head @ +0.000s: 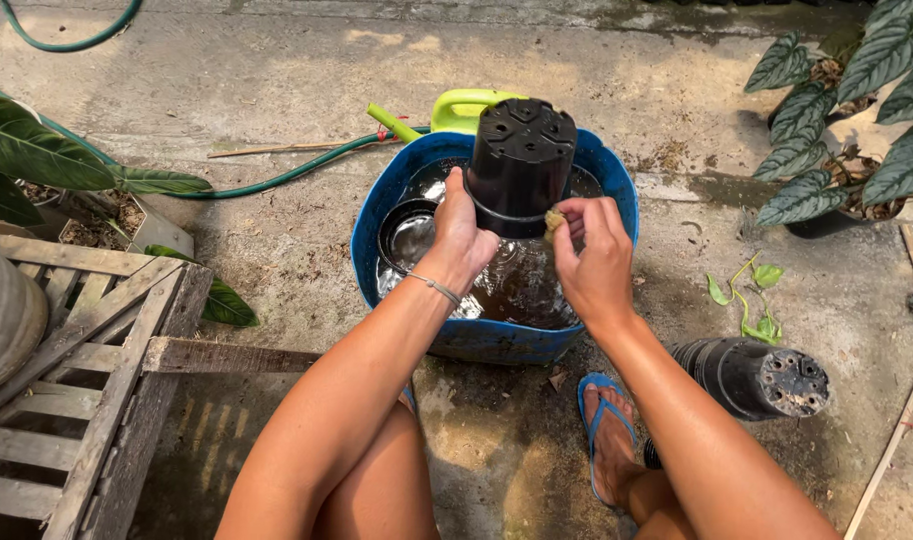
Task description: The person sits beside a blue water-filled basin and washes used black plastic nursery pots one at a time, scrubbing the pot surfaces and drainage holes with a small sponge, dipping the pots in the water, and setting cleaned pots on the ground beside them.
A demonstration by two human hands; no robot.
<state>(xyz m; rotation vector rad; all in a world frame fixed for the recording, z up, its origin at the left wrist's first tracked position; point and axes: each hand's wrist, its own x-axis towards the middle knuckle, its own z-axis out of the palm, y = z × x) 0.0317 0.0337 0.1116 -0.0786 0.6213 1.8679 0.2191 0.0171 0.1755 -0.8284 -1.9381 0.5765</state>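
Observation:
My left hand (pixel 462 232) grips a black plastic plant pot (pixel 522 165), held upside down and tilted over a blue tub (pixel 617 190) of water. My right hand (pixel 594 255) presses a small yellowish sponge (pixel 555 221) against the pot's side. A second black pot (pixel 409 232) lies in the water at the tub's left side. A thin bracelet sits on my left wrist.
A stack of black pots (pixel 752 377) lies on its side on the concrete at right. A wooden crate (pixel 77 380) stands at left. A green hose (pixel 297 170) runs behind the tub, next to a green watering can (pixel 462 108). Potted leafy plants (pixel 857 110) stand at upper right.

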